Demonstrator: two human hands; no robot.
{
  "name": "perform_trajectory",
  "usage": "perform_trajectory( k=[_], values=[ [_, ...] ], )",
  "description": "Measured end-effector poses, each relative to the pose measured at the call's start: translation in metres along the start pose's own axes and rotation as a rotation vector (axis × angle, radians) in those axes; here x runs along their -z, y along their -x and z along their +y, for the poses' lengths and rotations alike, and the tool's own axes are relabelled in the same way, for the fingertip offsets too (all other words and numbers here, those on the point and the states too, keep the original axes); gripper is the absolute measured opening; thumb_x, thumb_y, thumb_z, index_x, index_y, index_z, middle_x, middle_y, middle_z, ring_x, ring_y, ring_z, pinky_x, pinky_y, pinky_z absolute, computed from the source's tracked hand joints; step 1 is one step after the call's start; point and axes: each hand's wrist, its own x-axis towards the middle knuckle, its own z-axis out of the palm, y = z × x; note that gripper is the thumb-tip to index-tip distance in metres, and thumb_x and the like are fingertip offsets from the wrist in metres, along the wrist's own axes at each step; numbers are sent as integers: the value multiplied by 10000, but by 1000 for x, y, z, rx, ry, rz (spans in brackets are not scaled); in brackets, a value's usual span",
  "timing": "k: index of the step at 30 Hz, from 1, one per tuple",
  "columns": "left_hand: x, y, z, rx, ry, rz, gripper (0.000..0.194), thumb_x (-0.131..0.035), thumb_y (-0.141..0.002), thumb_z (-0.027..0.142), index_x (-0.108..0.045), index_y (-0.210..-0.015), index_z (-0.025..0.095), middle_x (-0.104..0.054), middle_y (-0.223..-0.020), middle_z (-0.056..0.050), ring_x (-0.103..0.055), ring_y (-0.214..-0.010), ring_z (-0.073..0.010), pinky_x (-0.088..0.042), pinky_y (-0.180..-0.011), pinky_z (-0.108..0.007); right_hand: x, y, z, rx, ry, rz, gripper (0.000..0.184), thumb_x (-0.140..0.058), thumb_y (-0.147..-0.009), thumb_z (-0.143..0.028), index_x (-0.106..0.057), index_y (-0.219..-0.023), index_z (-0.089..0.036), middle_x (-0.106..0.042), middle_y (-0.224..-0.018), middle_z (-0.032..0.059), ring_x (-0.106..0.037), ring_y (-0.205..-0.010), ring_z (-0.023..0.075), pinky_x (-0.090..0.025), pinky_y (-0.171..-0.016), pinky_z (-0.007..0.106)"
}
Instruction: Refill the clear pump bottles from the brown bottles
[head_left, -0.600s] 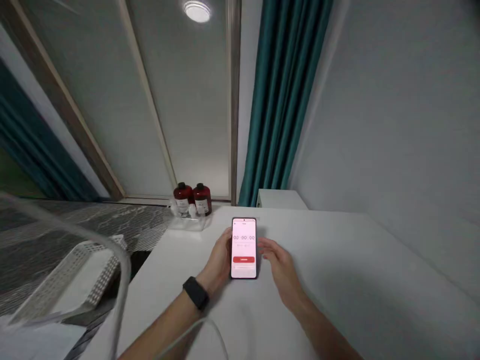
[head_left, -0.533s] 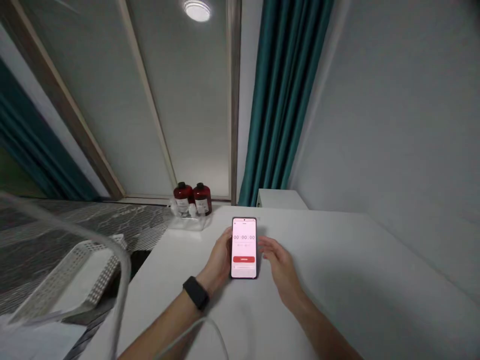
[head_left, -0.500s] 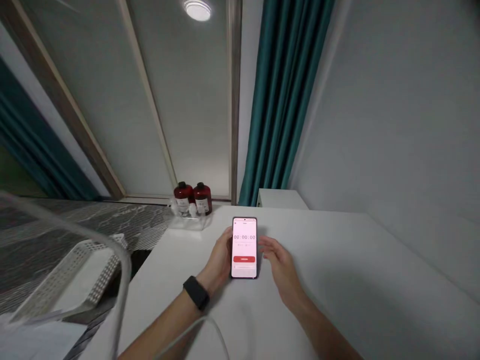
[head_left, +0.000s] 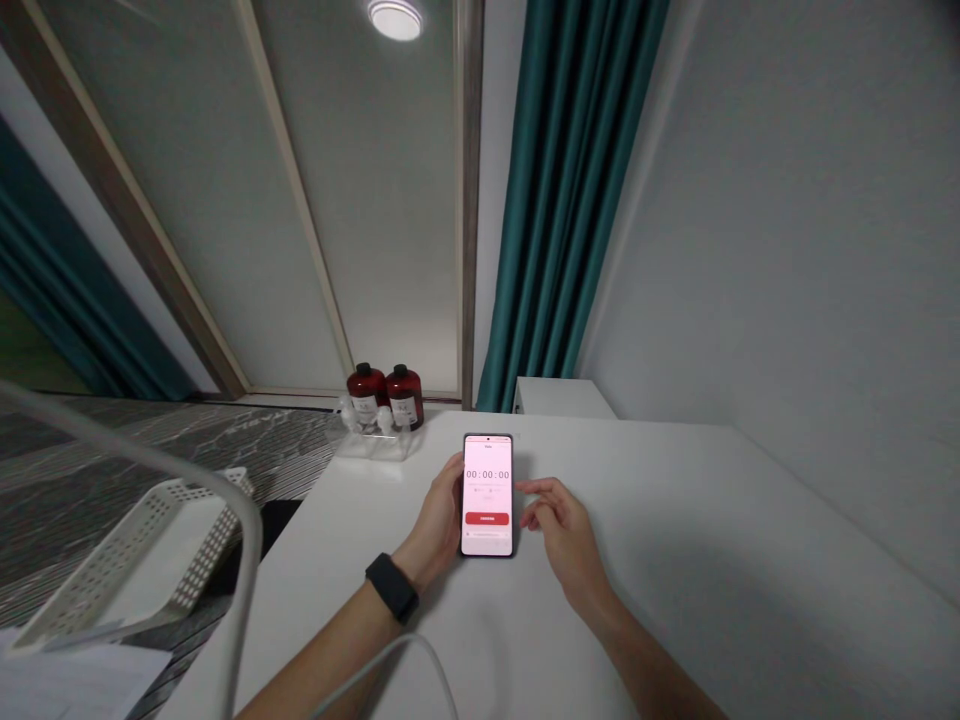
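A smartphone [head_left: 487, 497] is held upright over the white table, its lit pinkish screen showing 00:00:00 above a red button. My left hand [head_left: 441, 515] grips the phone along its left edge; the fingers behind it are hidden. A black watch [head_left: 391, 588] is on the left wrist. Just right of the phone, my right hand [head_left: 564, 530] hovers with the index finger stretched toward the screen and the other fingers curled. It holds nothing, and a narrow gap separates it from the phone.
Two dark red bottles [head_left: 404, 398] stand in a clear tray [head_left: 373, 447] at the table's [head_left: 675, 540] back left. A white perforated basket [head_left: 127, 560] lies lower left. A pale cable [head_left: 244, 560] arches across the near left. A wall is on the right.
The right hand's fingers have changed pose: the index finger now extends while the others curl in. The left hand and phone stay almost in place.
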Motion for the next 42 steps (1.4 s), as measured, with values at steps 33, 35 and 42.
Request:
perform_trajectory(
  k=[33,35,42],
  values=[
    [-5,6,6,-1,39,-85,243,-684,-817,339,-699,-1009,190,-724,-962,-51,-663,-857,-218,-493,-743,-286,3,3,-3,145,78,37,191,-522,-828,-247,-652,-959,-199,-725,-908,60,-656,-814,208,-495,-772,342],
    [-4,5,5,10,64,-105,254,-689,-820,348,-694,-1022,192,-723,-990,-58,-668,-879,-224,-501,-768,-300,2,3,-3,150,71,35,195,-533,-824,-243,-642,-982,-203,-721,-992,75,-660,-888,216,-507,-803,346],
    [-8,11,9,6,192,-192,295,-744,-807,318,-680,-1081,230,-695,-1110,-29,-637,-1013,-191,-506,-873,-267,-4,9,1,208,133,-12,384,-563,-852,-259,-541,-1233,-218,-615,-1253,121,-586,-1148,248,-540,-853,370]
  ],
)
